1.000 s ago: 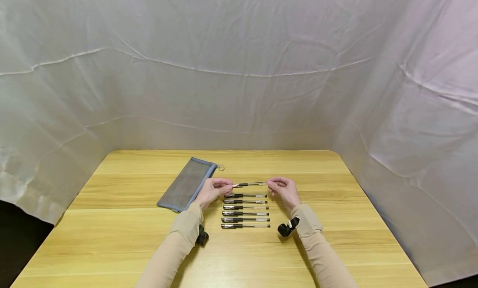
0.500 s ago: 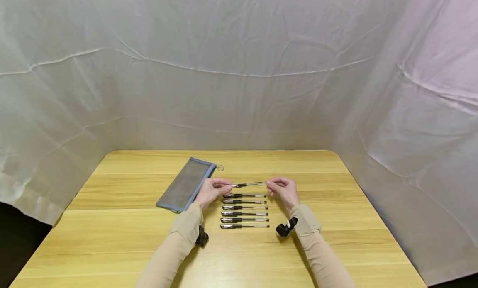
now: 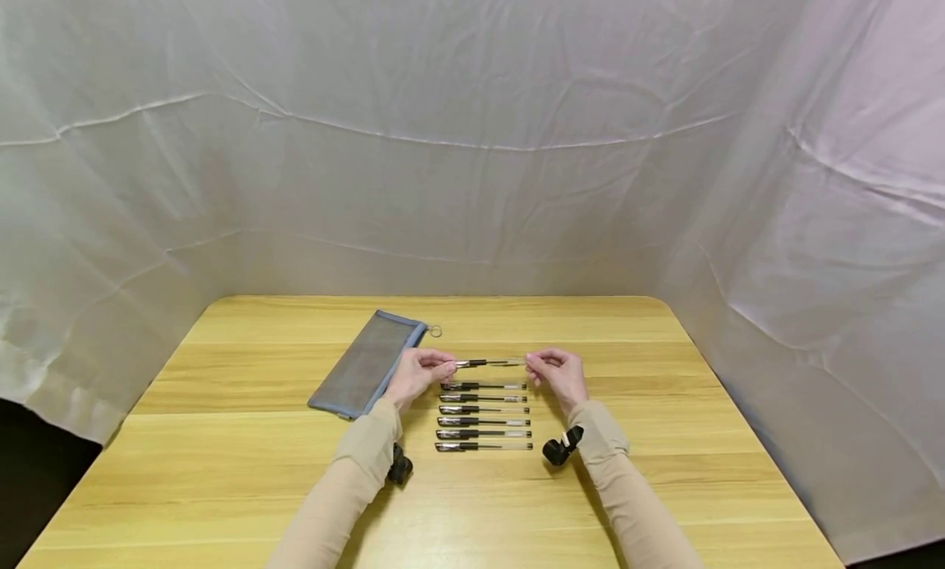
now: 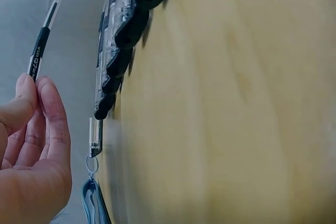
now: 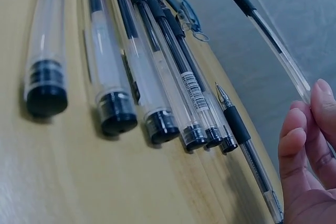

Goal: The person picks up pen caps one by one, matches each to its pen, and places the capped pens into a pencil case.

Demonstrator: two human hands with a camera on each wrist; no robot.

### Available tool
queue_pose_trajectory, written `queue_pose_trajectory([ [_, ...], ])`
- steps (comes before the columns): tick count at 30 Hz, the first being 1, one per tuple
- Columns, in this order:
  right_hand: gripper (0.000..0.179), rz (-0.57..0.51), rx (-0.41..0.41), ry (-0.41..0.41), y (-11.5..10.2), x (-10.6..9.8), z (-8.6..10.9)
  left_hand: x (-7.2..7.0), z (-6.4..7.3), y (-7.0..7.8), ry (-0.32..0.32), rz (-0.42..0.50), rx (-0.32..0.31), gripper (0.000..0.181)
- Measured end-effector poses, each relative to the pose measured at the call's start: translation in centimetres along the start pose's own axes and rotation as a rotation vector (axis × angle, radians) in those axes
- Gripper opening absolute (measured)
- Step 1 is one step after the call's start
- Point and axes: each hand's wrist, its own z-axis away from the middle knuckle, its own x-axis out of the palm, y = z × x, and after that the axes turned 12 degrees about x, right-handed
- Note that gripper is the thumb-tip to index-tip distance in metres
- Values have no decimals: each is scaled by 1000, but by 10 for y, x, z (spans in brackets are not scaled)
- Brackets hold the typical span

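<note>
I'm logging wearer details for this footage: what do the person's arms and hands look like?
Long beige sleeves with broad cuffs end at an ungloved left hand and ungloved right hand. By the left cuff is a black device; by the right, a black-and-white device.

The pens (image 5: 105, 66) look like clear, glossy plastic with matt black collars (image 5: 237, 124); the pouch (image 3: 360, 366) is mesh, its ring (image 3: 435, 331) metallic; the counter (image 3: 664, 462) shows smooth wood grain; the drape (image 3: 472, 200) is creased, satiny cloth.

clear-barrelled gel pen (image 4: 40, 51) with black grip and white lettering, row of clear pens (image 3: 483, 422) with black grips and ends, black-striped white barcode label (image 5: 194, 91), grey pouch (image 3: 362, 368) edged in blue, yellow wood-grain tabletop (image 3: 221, 471), beige sleeves (image 3: 325, 503), pale grey cloth (image 3: 443, 192)
</note>
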Motion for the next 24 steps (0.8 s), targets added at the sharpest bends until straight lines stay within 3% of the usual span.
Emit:
queue_pose_trajectory([
  [10, 19, 36, -16, 14, -5, 5, -1, 1, 1, -2, 4, -35, 25, 17],
  [16, 23, 64, -21, 30, -7, 5, 0, 1, -1, 0, 5, -4, -6, 20],
  [24, 29, 54, -41, -31, -10, 0, -1, 0, -5, 4, 28, 6, -31, 21],
])
